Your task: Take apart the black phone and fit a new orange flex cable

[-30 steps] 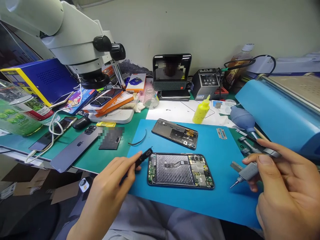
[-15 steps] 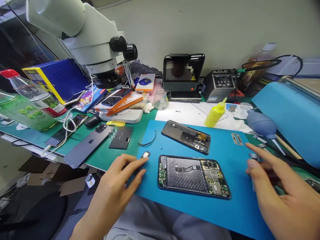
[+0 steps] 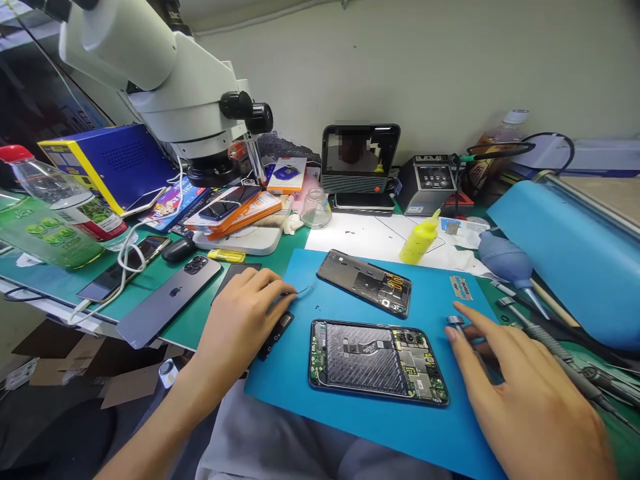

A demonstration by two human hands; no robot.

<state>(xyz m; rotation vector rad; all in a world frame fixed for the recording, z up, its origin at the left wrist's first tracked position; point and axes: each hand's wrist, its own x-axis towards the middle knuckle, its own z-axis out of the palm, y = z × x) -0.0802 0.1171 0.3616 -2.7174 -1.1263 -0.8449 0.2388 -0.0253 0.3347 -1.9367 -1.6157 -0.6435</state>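
Observation:
An opened phone lies on the blue mat, its battery, board and ribbon cable exposed. Behind it rests the detached phone back cover, inner side up. My left hand is at the mat's left edge, thumb and forefinger pinched on a thin dark strip, mostly hidden by the fingers. Just below those fingers sits a small black phone part. To the right of the phone, my right hand is curled around a screwdriver; only its metal cap end shows clearly.
A microscope stands at back left above boxes. A grey smartphone and bottles occupy the left side. Behind the mat are a yellow squeeze bottle and a blue air blower. Tools lie at the right.
My left hand has left the small black part on the mat and moved up to the thin strip, now pinched. My right hand has come leftward with the screwdriver. The view has shifted slightly.

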